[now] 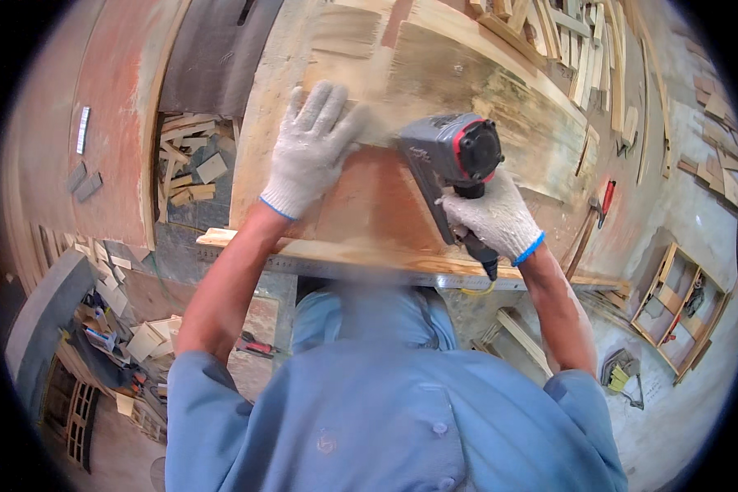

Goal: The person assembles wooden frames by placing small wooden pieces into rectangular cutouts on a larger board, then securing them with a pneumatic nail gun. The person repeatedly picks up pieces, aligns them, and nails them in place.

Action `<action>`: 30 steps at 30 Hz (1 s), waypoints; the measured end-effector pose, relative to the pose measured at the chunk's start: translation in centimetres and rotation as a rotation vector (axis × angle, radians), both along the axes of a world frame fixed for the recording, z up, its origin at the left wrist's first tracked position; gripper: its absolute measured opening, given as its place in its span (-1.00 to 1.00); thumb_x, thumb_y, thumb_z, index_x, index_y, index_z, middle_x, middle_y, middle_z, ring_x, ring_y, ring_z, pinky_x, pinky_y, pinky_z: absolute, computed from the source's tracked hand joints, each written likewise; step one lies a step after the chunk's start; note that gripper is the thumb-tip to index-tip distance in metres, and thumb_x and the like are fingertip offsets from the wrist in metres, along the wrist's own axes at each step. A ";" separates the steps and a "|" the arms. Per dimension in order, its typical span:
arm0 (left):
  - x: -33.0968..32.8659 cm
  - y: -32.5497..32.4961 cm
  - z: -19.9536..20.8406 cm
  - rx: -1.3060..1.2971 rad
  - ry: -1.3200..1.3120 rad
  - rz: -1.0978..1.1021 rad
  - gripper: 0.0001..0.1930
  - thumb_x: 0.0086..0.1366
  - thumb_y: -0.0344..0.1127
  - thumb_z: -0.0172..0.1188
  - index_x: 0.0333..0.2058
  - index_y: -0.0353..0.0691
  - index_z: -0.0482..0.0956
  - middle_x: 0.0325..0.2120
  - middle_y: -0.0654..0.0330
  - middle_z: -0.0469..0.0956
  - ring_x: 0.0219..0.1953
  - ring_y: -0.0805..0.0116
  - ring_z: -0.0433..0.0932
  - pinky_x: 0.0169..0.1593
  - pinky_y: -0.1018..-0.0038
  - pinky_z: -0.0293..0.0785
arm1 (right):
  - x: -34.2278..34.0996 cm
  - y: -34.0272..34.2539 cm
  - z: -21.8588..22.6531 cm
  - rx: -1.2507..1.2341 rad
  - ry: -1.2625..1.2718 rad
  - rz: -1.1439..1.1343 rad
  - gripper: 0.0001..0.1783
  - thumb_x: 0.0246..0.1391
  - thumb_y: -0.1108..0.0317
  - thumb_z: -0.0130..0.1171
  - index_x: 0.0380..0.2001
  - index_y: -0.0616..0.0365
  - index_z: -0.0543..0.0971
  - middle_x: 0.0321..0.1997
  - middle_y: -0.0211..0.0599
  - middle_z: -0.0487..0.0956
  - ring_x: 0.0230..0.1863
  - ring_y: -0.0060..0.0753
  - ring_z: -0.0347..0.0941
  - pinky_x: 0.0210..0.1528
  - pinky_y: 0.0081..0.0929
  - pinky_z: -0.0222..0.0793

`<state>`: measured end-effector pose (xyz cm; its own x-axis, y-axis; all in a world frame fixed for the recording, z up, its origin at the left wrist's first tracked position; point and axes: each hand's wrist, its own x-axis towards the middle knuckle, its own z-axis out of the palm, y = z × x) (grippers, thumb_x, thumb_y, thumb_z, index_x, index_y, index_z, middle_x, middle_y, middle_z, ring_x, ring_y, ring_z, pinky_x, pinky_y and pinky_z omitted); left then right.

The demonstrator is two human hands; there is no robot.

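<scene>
A grey nail gun [435, 148] with a black and red cap sits in my right hand [500, 217], whose gloved fingers wrap round its grip. Its long magazine slants toward me, and a hose fitting shows below the hand. My left hand [307, 156], also in a white knit glove, lies flat with fingers apart over pale wooden boards [336, 70]. Just right of its fingers the picture is smeared. A stained wooden panel [484, 90] lies beyond the nail gun. Along the near edge of the bench runs a metal ruler [344, 271], beside a thin wood strip [369, 250].
Wood strips [586, 66] are heaped at the far right, with a hammer [585, 234] and red-handled pliers [606, 202] nearer. Offcuts [190, 164] fill an opening on the left. A metallic strip of nails or staples [83, 129] lies further left. A wooden frame [674, 299] rests on the floor.
</scene>
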<state>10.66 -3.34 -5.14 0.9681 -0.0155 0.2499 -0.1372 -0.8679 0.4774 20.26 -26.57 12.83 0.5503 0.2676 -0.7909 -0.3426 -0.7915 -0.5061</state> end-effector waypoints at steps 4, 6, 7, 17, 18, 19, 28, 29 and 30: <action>0.5 0.8 0.9 -0.072 0.009 0.003 -0.38 0.29 -0.22 0.34 0.34 0.01 0.47 0.42 -0.01 0.31 0.50 -0.03 0.20 0.54 -0.04 0.01 | -0.2 0.3 -0.2 -0.080 -0.061 0.074 -0.87 0.10 0.43 0.28 -0.33 0.22 0.54 -0.60 -0.45 0.50 -0.62 -0.60 0.47 -0.57 -0.50 0.40; 0.1 1.1 2.1 -0.177 -0.007 0.023 -0.40 0.34 -0.26 0.30 0.35 -0.10 0.45 0.42 -0.07 0.30 0.49 -0.05 0.21 0.53 0.02 0.06 | -0.7 0.3 0.0 -0.029 -0.117 0.106 -0.88 0.11 0.43 0.27 -0.35 0.23 0.54 -0.62 -0.44 0.50 -0.62 -0.60 0.47 -0.56 -0.49 0.41; -0.3 1.1 2.2 -0.259 0.014 0.110 -0.41 0.36 -0.28 0.27 0.35 -0.15 0.44 0.42 -0.10 0.29 0.49 -0.07 0.22 0.52 0.04 0.09 | -0.9 0.0 0.0 -0.016 -0.105 0.073 -0.88 0.11 0.42 0.27 -0.36 0.24 0.55 -0.63 -0.44 0.50 -0.62 -0.60 0.46 -0.57 -0.50 0.40; -1.6 -5.5 3.8 -0.139 0.154 0.033 -0.43 0.34 -0.28 0.23 0.32 -0.23 0.45 0.34 -0.18 0.38 0.41 -0.11 0.33 0.48 0.01 0.16 | -1.4 -3.8 1.8 -0.122 0.036 -0.090 -0.82 0.09 0.32 0.24 -0.31 0.22 0.61 -0.62 -0.42 0.54 -0.61 -0.58 0.46 -0.54 -0.45 0.37; -1.5 -4.9 3.4 -0.142 0.152 0.008 -0.40 0.30 -0.28 0.25 0.33 -0.18 0.44 0.33 -0.18 0.39 0.40 -0.15 0.33 0.48 -0.06 0.13 | -1.7 -4.3 1.9 -0.131 -0.053 -0.055 -0.82 0.08 0.31 0.25 -0.36 0.22 0.61 -0.64 -0.41 0.53 -0.65 -0.60 0.44 -0.56 -0.47 0.34; -1.5 -4.8 3.3 -0.151 0.153 -0.004 -0.40 0.31 -0.28 0.25 0.33 -0.16 0.44 0.33 -0.18 0.39 0.40 -0.15 0.33 0.48 -0.07 0.13 | -1.8 -4.7 2.2 -0.153 -0.034 -0.052 -0.82 0.07 0.31 0.25 -0.37 0.22 0.62 -0.65 -0.42 0.53 -0.65 -0.59 0.44 -0.56 -0.46 0.36; -0.9 -4.3 3.0 -0.173 0.157 -0.026 -0.43 0.36 -0.29 0.22 0.34 -0.12 0.44 0.34 -0.18 0.39 0.41 -0.16 0.31 0.49 -0.04 0.11 | -1.8 -4.7 0.7 -0.193 -0.099 0.127 -0.67 0.04 0.16 0.29 -0.24 0.19 0.67 -0.58 -0.15 0.59 -0.47 -0.26 0.58 -0.30 -0.24 0.47; -1.0 -4.0 2.9 -0.186 0.162 -0.028 -0.44 0.37 -0.30 0.21 0.34 -0.13 0.45 0.32 -0.18 0.40 0.41 -0.16 0.31 0.49 -0.02 0.12 | -1.7 -4.6 0.7 -0.177 -0.145 0.163 -0.66 0.04 0.15 0.30 -0.23 0.19 0.67 -0.57 -0.15 0.60 -0.46 -0.26 0.59 -0.29 -0.24 0.48; -1.0 -3.7 2.8 -0.199 0.166 -0.030 -0.45 0.38 -0.32 0.21 0.34 -0.13 0.45 0.31 -0.18 0.41 0.41 -0.15 0.32 0.50 0.00 0.13 | -1.7 -4.4 0.9 -0.173 -0.121 0.157 -0.65 0.04 0.14 0.31 -0.22 0.19 0.67 -0.55 -0.13 0.61 -0.45 -0.23 0.60 -0.28 -0.24 0.48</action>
<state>9.63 -7.01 -2.30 0.9960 -0.0114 0.0887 -0.0671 -0.7514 0.6565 18.59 -30.99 13.73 0.6059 0.2239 -0.7634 -0.1541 -0.9084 -0.3887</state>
